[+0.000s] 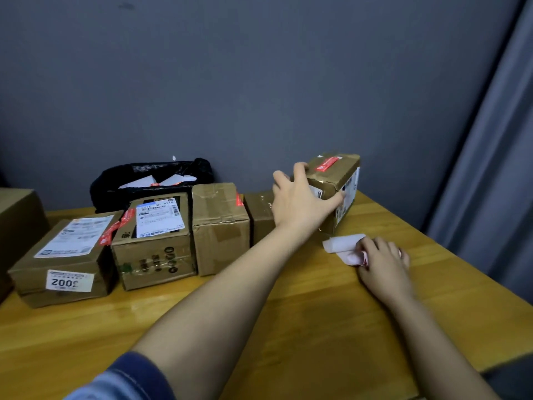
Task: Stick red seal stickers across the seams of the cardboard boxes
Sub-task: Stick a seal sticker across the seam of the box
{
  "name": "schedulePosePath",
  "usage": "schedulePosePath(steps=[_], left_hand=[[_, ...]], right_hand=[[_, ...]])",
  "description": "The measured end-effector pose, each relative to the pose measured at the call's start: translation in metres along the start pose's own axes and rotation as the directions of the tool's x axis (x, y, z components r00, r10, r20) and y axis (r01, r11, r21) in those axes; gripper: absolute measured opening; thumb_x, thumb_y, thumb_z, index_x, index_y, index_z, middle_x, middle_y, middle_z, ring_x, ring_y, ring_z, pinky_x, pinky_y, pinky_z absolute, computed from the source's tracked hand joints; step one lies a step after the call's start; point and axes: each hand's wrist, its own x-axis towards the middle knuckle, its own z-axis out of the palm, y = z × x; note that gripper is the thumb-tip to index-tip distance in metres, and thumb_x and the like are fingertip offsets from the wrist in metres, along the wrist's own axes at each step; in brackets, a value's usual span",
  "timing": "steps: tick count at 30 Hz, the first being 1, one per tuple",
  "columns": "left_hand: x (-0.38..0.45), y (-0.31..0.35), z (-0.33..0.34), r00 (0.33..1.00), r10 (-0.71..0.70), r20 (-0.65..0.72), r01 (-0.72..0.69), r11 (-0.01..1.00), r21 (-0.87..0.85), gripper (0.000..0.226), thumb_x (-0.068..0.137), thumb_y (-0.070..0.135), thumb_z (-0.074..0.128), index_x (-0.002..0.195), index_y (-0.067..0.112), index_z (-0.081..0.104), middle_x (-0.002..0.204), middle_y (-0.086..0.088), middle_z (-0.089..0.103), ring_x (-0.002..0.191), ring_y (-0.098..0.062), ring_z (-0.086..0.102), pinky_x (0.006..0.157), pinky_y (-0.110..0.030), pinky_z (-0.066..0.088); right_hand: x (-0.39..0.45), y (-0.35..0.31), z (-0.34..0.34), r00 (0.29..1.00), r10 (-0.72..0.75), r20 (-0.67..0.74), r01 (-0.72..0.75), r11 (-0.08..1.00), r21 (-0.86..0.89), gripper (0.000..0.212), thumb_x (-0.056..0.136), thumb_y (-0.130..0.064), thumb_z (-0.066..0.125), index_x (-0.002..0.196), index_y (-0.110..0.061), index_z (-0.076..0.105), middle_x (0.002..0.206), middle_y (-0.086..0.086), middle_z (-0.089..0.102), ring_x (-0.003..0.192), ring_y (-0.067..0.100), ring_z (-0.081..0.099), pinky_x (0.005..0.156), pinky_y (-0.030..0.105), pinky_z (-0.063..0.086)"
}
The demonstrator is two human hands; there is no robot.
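My left hand point(302, 197) grips the near end of a small cardboard box point(341, 180), tilted up at the right end of the row, with a red seal sticker point(327, 164) across its top seam. My right hand point(380, 261) rests on the table and holds a white strip of sticker sheet point(344, 243) with red showing under the fingers. Several other boxes stand in a row to the left: one with a 3002 label point(66, 255), one with a white shipping label point(155, 241), a plain one point(220, 226) and a small one point(261, 217). Red stickers show on some of them.
A black plastic bag point(150, 180) with white paper scraps sits behind the row against the grey wall. A larger box point(17, 223) stands at the far left. The wooden table point(259, 327) ends at the right near a grey curtain point(496, 168).
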Motion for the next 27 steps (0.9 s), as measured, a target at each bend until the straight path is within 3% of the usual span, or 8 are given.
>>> schedulePosePath(steps=[4,10,15,19,23,27], left_hand=[[0.003,0.000,0.022,0.996,0.071,0.046,-0.079,0.978,0.194,0.084,0.067,0.066,0.070,0.127,0.019,0.036,0.124,-0.009,0.035,0.114,-0.030,0.044,0.081,-0.038,0.048],[0.014,-0.005,0.045,0.988,0.049,0.144,-0.100,0.923,0.372,0.087,0.072,0.067,0.065,0.131,0.014,0.030,0.129,-0.011,0.032,0.112,-0.031,0.047,0.070,-0.032,0.038],[0.029,-0.001,0.058,0.981,0.007,0.192,-0.100,0.871,0.482,0.089,0.072,0.073,0.059,0.131,0.012,0.030,0.133,-0.013,0.032,0.112,-0.033,0.049,0.071,-0.032,0.037],[0.035,-0.002,0.060,0.986,-0.054,0.159,-0.062,0.762,0.645,0.086,0.074,0.077,0.050,0.126,0.012,0.032,0.127,-0.008,0.033,0.106,-0.029,0.054,0.078,-0.037,0.036],[0.033,-0.002,0.062,0.977,0.046,0.206,-0.189,0.629,0.754,0.092,0.077,0.082,0.036,0.132,0.010,0.029,0.128,-0.009,0.033,0.094,-0.024,0.050,0.074,-0.037,0.030],[0.030,-0.002,0.066,0.972,0.004,0.237,-0.171,0.704,0.690,0.091,0.077,0.081,0.037,0.133,0.009,0.028,0.126,-0.008,0.034,0.102,-0.023,0.051,0.071,-0.033,0.034]], right_hand=[[-0.006,0.003,0.005,0.998,0.027,-0.053,-0.027,1.000,0.012,0.024,0.083,-0.016,0.059,0.105,-0.023,0.057,0.108,0.001,0.057,0.107,0.025,0.050,0.108,0.049,0.023],[-0.005,0.003,0.007,0.998,0.039,-0.055,-0.038,0.999,0.023,0.020,0.086,-0.017,0.055,0.105,-0.024,0.055,0.108,-0.001,0.056,0.107,0.023,0.049,0.107,0.044,0.023],[-0.004,0.006,0.012,0.993,0.037,-0.116,-0.029,0.997,0.069,0.013,0.085,-0.013,0.056,0.096,-0.020,0.058,0.097,0.001,0.059,0.097,0.025,0.052,0.102,0.046,0.028],[-0.004,0.007,0.012,0.995,0.037,-0.087,-0.030,0.996,0.083,0.018,0.082,-0.011,0.057,0.097,-0.022,0.057,0.098,-0.002,0.056,0.099,0.024,0.051,0.104,0.045,0.026],[-0.003,0.008,0.012,0.995,0.050,-0.089,-0.043,0.996,0.074,0.019,0.084,-0.014,0.056,0.100,-0.023,0.057,0.102,-0.003,0.056,0.102,0.022,0.050,0.105,0.044,0.024],[-0.003,0.009,0.013,0.993,0.064,-0.101,-0.056,0.995,0.079,0.017,0.085,-0.015,0.055,0.100,-0.022,0.058,0.103,-0.001,0.057,0.102,0.023,0.050,0.103,0.043,0.024]])
